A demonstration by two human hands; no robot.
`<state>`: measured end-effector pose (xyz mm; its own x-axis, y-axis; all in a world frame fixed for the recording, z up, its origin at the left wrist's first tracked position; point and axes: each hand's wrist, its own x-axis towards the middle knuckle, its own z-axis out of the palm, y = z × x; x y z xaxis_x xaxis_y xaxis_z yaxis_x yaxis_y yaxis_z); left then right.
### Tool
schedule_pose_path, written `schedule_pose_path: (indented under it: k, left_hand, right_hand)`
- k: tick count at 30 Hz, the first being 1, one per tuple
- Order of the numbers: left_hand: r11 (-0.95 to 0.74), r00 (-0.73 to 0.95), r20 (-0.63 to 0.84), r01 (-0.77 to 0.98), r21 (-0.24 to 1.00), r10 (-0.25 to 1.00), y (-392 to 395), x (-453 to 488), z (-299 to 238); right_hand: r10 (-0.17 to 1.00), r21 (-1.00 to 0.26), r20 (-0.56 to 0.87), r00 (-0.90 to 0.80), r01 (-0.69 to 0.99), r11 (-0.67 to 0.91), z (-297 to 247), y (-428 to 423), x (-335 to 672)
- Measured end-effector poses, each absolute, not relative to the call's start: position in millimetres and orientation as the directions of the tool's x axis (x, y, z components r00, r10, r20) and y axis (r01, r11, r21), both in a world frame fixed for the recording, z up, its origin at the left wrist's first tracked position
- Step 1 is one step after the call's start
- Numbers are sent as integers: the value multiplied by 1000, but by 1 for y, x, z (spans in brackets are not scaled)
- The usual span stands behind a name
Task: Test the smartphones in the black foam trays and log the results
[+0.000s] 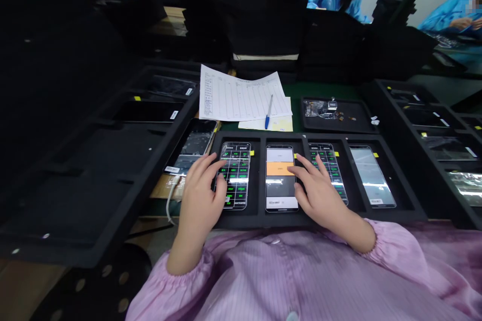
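A black foam tray (259, 138) in front of me holds several lit phones side by side. My left hand (201, 193) lies on the leftmost phone (237, 173), whose screen shows a green grid, fingers spread and touching the glass. My right hand (320, 190) rests between the second phone (279, 175), which shows an orange band, and the third phone (331, 168), index finger pointing at the orange screen. A fourth phone (371, 175) lies at the tray's right end. Neither hand holds anything.
A printed sheet (237, 98) with a blue pen (268, 113) lies behind the tray. Black trays with phones stand at left (150, 110) and right (433, 125). A small tray (333, 115) holds tiny parts. People in blue and pink coats sit across the table.
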<state>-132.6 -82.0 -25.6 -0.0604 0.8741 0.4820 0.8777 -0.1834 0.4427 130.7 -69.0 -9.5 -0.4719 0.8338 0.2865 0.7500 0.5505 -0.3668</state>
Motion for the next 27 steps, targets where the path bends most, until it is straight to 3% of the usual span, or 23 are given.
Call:
schedule_pose_path:
  k: [6, 11, 20, 27]
  left_hand:
    - [-182, -63, 481, 876, 447, 875, -81, -135, -26]
    - [-173, -68, 467, 875, 452, 881, -81, -134, -26]
    - [-168, -63, 447, 873, 459, 892, -85, -128, -20]
    - [-257, 135, 377, 920, 295, 916, -72, -111, -9]
  right_hand:
    - [759, -390, 442, -477, 660, 642, -13, -82, 136]
    - [752, -381, 391, -532, 650, 658, -16, -86, 137]
    - [796, -432, 381, -470, 671, 603, -20, -86, 140]
    - [808, -444, 378, -453, 677, 587, -19, -88, 144]
